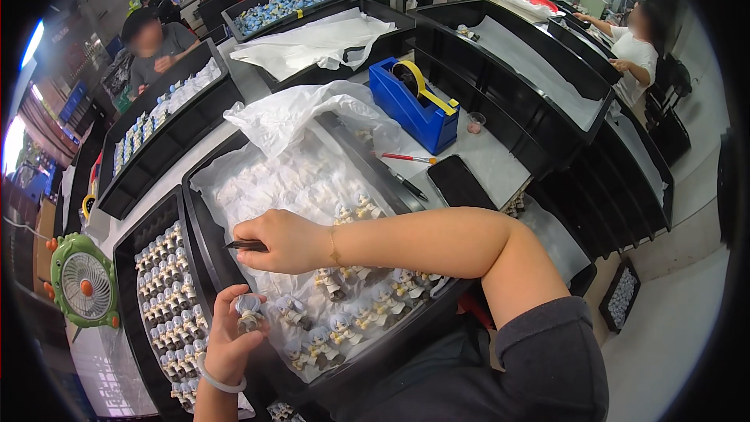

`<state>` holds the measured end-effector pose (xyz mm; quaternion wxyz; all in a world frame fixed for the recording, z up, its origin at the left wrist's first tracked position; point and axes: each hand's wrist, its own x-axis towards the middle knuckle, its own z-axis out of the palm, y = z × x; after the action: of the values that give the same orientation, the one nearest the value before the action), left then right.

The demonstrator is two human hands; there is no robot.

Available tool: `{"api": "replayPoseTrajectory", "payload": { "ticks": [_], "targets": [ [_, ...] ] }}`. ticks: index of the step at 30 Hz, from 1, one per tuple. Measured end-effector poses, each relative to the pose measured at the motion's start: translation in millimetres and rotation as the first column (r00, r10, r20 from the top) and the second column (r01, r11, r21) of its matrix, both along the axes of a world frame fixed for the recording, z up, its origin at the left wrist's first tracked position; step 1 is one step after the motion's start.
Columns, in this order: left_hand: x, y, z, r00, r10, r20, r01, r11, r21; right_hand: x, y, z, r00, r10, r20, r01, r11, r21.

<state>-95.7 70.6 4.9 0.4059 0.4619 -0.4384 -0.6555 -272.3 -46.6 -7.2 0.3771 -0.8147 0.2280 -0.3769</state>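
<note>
Between the thumb and fingers of my left hand [226,344] is a small figurine [249,309] with pale blue-grey hair. My right hand [285,242] is closed around a slim black pen-like tool [248,246], its tip pointing left; its exact kind is unclear. Both hands are over a black tray [205,227] lined with white sheeting [273,187]. Similar figurines [344,328] lie in rows along the tray's near side, partly hidden by my right forearm. To the left, another black tray [131,244] holds several rows of the same figurines [166,289].
Beyond the lined tray stand a blue tape dispenser [414,105], a red brush [408,158], a black pen [410,186] and a phone [461,182]. A green fan [84,281] is far left. Stacked black bins [508,78] rise at right. Other people sit at far left and far right.
</note>
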Motion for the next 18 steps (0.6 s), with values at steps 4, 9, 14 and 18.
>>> {"api": "replayPoseTrajectory", "payload": {
  "ticks": [4, 9, 14, 18],
  "targets": [
    [2.5, 0.0, -1.2, 1.0, -0.002, 0.012, 0.002, 1.0, 0.001, 1.8, 0.1, -0.8, 1.0, 0.008, 0.011, -0.008, 1.0, -0.001],
    [2.5, 0.4, -4.1, 0.998, 0.004, 0.055, -0.002, 0.999, -0.04, 0.4, 0.9, 0.9, 1.0, 0.009, -0.006, -0.009, 1.0, 0.008],
    [1.7, 0.5, -2.0, 0.999, -0.005, 0.038, 0.007, 0.999, -0.032, 2.3, 0.0, -1.9, 1.0, 0.002, -0.014, -0.002, 1.0, -0.003],
    [2.0, 0.8, -2.4, 0.999, -0.002, 0.035, 0.003, 1.0, -0.027, 3.6, -0.1, -3.0, 1.0, -0.003, -0.006, 0.003, 1.0, 0.003]
  ]
}}
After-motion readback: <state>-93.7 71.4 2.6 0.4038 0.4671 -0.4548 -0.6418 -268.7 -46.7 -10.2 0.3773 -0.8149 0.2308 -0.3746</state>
